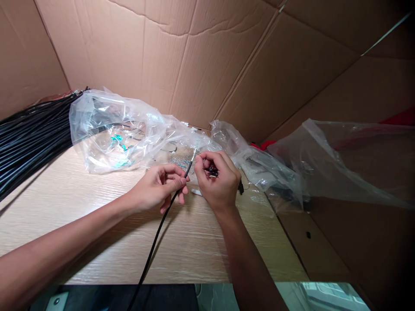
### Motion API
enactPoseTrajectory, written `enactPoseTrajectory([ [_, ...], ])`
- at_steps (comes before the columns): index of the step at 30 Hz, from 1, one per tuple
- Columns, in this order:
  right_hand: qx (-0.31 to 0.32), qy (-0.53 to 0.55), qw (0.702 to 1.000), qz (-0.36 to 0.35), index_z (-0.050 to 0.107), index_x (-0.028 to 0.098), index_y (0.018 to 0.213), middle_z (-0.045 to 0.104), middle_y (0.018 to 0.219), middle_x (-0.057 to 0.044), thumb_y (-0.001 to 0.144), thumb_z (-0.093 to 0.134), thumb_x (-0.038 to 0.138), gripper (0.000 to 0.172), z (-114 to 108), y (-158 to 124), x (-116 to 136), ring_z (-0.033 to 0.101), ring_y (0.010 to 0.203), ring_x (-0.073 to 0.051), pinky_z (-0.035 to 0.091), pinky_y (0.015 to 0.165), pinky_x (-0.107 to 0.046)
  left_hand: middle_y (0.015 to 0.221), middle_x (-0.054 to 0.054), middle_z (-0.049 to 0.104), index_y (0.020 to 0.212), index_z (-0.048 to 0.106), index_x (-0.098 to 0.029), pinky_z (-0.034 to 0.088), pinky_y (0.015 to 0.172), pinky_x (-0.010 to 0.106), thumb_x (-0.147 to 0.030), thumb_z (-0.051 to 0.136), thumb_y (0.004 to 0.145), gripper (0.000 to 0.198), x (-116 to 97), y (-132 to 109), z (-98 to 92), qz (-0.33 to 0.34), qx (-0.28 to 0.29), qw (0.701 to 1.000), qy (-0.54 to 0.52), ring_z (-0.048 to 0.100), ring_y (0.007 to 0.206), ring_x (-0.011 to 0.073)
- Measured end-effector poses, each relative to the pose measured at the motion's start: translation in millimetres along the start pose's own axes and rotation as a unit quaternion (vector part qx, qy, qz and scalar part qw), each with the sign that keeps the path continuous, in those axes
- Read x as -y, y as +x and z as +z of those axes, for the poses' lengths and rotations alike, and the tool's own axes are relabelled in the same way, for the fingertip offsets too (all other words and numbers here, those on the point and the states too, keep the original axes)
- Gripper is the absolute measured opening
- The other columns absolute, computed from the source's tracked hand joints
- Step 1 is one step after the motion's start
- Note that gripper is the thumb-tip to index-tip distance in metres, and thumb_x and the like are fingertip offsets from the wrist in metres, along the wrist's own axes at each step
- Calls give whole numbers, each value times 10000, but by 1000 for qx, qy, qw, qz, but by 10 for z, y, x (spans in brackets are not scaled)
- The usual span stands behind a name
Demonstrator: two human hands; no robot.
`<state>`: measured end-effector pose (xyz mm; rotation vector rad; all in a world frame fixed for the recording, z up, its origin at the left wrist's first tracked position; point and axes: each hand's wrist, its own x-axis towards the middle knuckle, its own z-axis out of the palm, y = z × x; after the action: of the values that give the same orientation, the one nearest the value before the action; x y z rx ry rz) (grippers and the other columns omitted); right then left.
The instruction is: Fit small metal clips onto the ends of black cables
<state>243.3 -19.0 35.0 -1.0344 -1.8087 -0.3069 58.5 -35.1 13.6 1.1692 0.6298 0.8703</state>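
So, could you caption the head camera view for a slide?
Left hand holds a black cable, right hand a small black part, by plastic bags.

One left hand [158, 188] and one right hand [217, 179] are holding one black cable [158, 233] and one small black connector [212, 172], while one bundle of black cables [32, 134], too many to count, is lying at ten o'clock and three clear plastic bags [110, 134] are sitting between eleven and three o'clock.
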Motion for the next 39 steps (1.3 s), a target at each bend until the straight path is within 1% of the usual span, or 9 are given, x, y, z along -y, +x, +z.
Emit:
enactPoseTrajectory([
  [3,51,21,998,-3,670,238,894,640,788,-6,993,643,194,112,21,-27,15,620,684,-152,501,649,-286,741,-5,693,1019,597,-169,467,345,178,-413,739,949,290,16,11,-6,15,-24,1000,0,647,495,119],
  [6,103,58,993,-14,673,236,914,672,829,-16,1002,625,183,114,22,-39,37,635,713,-154,504,653,-290,669,-40,655,1045,590,-184,435,317,157,-432,726,969,293,34,16,-18,19,-45,999,15,611,430,104],
  [10,110,100,989,16,687,243,946,668,845,-8,962,672,184,63,-72,11,57,632,738,-164,517,664,-307,721,-4,696,1020,626,-171,436,300,175,-476,678,1003,309,42,9,-30,22,-41,999,23,617,414,108],
  [15,129,107,984,61,708,291,1246,643,1086,-41,890,777,199,374,-146,66,-23,619,810,-176,518,629,-312,759,16,708,1009,650,-157,439,299,188,-485,660,1011,328,42,-1,-45,13,-26,999,23,636,426,117],
  [21,80,85,993,23,759,252,966,664,950,-29,961,717,158,103,-37,32,-133,609,760,-161,516,656,-322,714,-3,673,1020,645,-163,422,289,178,-458,605,1042,299,41,-2,-53,3,-10,999,37,620,414,114],
  [28,147,125,981,16,703,242,947,662,932,-22,982,676,148,104,-10,10,-55,645,827,-173,542,689,-327,683,-12,656,935,591,-184,442,291,193,-464,566,1049,304,40,12,-39,9,-29,998,48,612,396,123],
  [33,128,111,985,18,693,250,921,663,929,-14,961,686,151,107,-9,12,-14,627,790,-170,550,707,-345,689,-27,647,968,622,-183,387,288,153,-452,694,996,281,56,-22,-23,57,-84,984,147,627,393,109],
  [36,123,112,986,22,697,252,955,670,977,-19,934,721,159,99,-32,28,14,623,799,-169,543,691,-336,778,7,687,971,652,-171,404,296,160,-463,634,1036,299,81,-36,-32,76,-89,978,175,659,420,114],
  [39,131,130,982,38,710,256,1006,676,1029,-23,903,771,163,151,-38,36,9,624,824,-168,533,670,-316,797,20,703,970,655,-162,412,298,168,-474,564,1071,340,90,-31,-43,55,-72,986,142,663,431,118],
])
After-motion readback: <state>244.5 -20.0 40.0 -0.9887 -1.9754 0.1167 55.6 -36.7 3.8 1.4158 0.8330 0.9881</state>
